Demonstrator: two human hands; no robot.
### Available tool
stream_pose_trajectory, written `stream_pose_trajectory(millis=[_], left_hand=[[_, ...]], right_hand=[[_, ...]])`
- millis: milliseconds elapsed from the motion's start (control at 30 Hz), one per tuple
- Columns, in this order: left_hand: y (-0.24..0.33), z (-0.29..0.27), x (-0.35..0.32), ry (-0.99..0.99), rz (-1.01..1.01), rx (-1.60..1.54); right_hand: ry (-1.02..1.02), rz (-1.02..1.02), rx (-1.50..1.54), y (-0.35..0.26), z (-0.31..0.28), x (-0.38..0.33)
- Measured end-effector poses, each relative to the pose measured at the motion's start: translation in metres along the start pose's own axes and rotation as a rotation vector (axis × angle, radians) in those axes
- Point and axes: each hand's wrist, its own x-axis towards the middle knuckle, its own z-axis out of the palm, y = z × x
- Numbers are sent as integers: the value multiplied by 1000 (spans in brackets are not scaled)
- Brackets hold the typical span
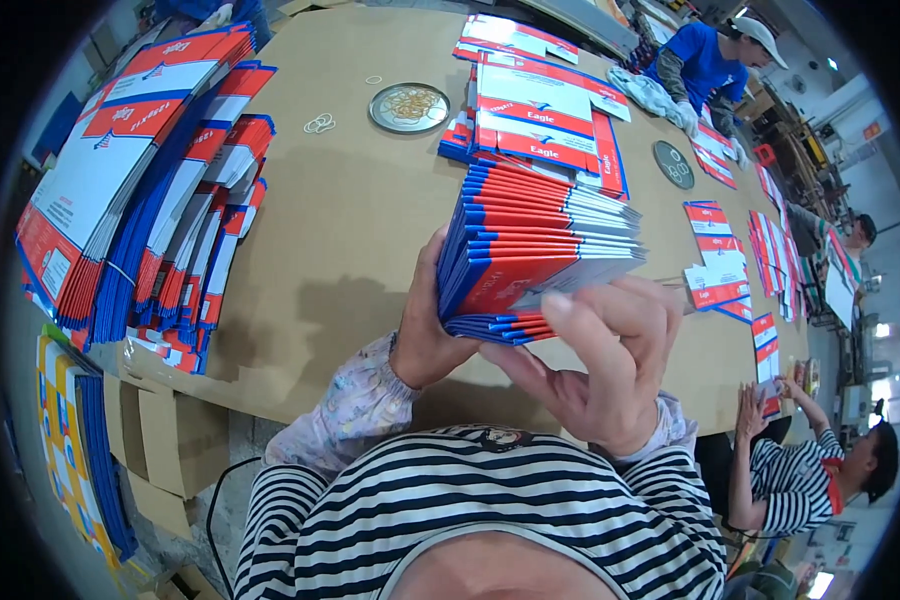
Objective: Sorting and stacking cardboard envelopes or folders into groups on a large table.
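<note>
A thick stack of red, white and blue printed paper sleeves (535, 250) is held up in front of me over the table, its layered edges fanned a little. My left hand (425, 325) is closed around the stack's left side and lower corner. At the lower right of the same stack, my right hand (610, 365) has its fingers bent, with thumb and a fingertip against the bottom sleeves. Beyond the held stack lie more piles of the same sleeves (540, 110). A round metal dish (410, 107) of rubber bands sits farther off, with loose rubber bands (319, 124) beside it.
Tall bundles of sleeves (120, 170) stand along the table's left side. Below them are a cardboard box (175, 440) and a yellow-patterned stack (70, 450). Across the brown table (310, 210), co-workers (705, 65) handle similar sleeves. Another person (810, 470) works close by on the right.
</note>
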Motion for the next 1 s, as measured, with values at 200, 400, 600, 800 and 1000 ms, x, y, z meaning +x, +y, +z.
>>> stream_pose_trajectory(millis=[200,400,600,800,1000], left_hand=[[-3,5,5,17,60,-120],[7,6,7,55,118,-61],[22,7,11,85,171,-1],[31,8,12,116,230,65],[26,7,13,103,243,69]], right_hand=[[-161,96,-150,-3,1,6],[-74,53,-145,-2,5,0],[-43,80,-100,-4,3,5],[-19,109,-93,-4,8,6],[-89,114,-90,-1,10,3]])
